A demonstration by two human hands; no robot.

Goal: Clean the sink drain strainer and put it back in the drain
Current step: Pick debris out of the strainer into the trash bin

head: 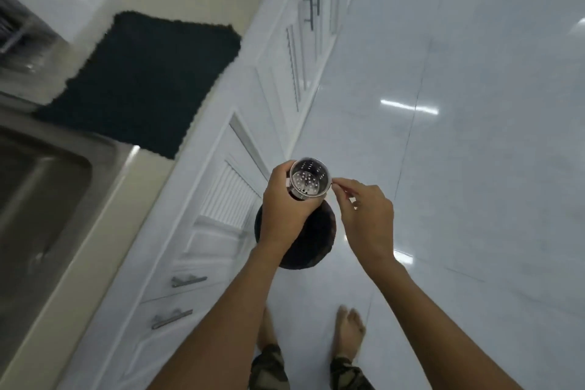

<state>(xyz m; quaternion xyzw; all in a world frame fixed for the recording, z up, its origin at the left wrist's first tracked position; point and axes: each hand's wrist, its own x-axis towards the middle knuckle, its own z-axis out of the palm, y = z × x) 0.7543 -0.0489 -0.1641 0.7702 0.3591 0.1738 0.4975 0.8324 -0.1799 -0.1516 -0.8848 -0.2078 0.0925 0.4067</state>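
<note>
Head view: strainer (309,180) held over the dark round bin (316,242).
Left hand (285,209) wraps its fingers round the strainer; right hand (367,218) pinches its rim, both above the bin.

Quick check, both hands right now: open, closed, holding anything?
Left hand: grips the strainer around its side.
Right hand: fingertips pinch at the strainer's rim.

Held out in front, left hand (285,199) grips the strainer (309,179), right hand (367,215) seemingly pinching its rim.
</note>
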